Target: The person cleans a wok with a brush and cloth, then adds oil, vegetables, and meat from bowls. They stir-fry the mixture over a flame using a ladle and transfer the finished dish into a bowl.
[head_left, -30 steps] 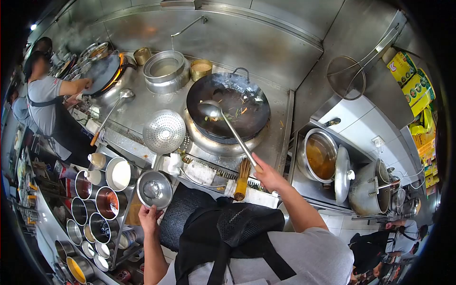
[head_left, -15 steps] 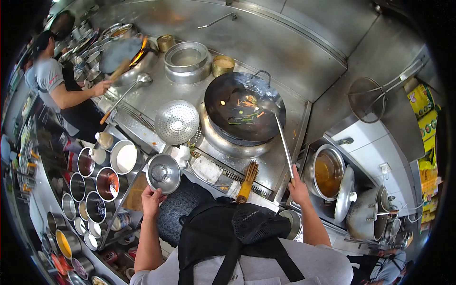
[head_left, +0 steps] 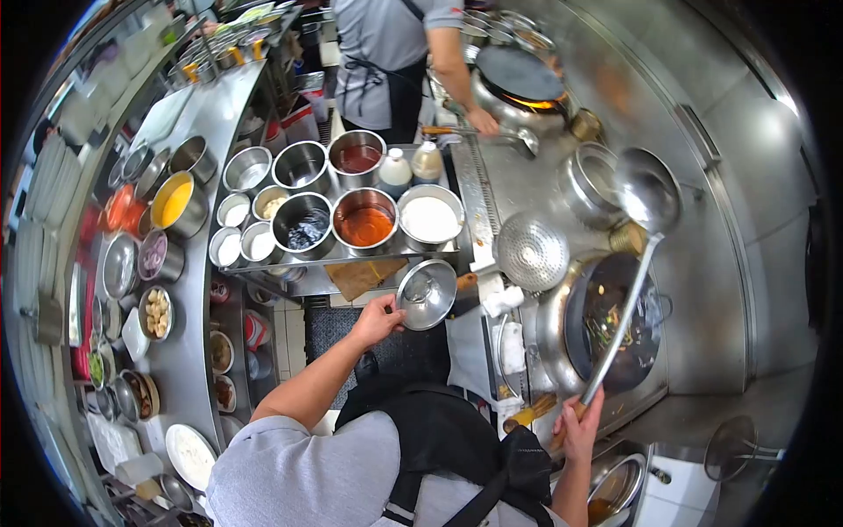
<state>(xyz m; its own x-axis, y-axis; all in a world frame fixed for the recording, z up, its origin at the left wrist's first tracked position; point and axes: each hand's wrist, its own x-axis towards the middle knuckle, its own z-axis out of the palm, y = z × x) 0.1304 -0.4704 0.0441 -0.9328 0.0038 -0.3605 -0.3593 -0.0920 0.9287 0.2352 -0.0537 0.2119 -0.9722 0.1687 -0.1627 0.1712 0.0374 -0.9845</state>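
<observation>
My left hand (head_left: 378, 322) is closed on the rim of a small metal bowl (head_left: 430, 305), held just in front of the seasoning pots. My right hand (head_left: 580, 428) grips the wooden end of a long-handled ladle (head_left: 648, 191). The ladle's head is raised, and its handle crosses in front of a dark wok (head_left: 637, 351). Inside the wok lie stir-fried vegetable pieces (head_left: 606, 318), some orange and green. A perforated metal strainer (head_left: 533, 251) rests beside the wok.
Several seasoning pots, one with red-orange sauce (head_left: 365, 227), stand on a shelf ahead. A bamboo brush (head_left: 529, 412) lies at the stove's near edge. Further on, a co-worker (head_left: 382, 61) works by a flaming wok (head_left: 520, 75). Bowls of ingredients (head_left: 158, 312) line the left counter.
My view has swung left toward the seasoning pots. The ladle has lifted out of the wok into the air. My left hand still holds the bowl, now close to the pots.
</observation>
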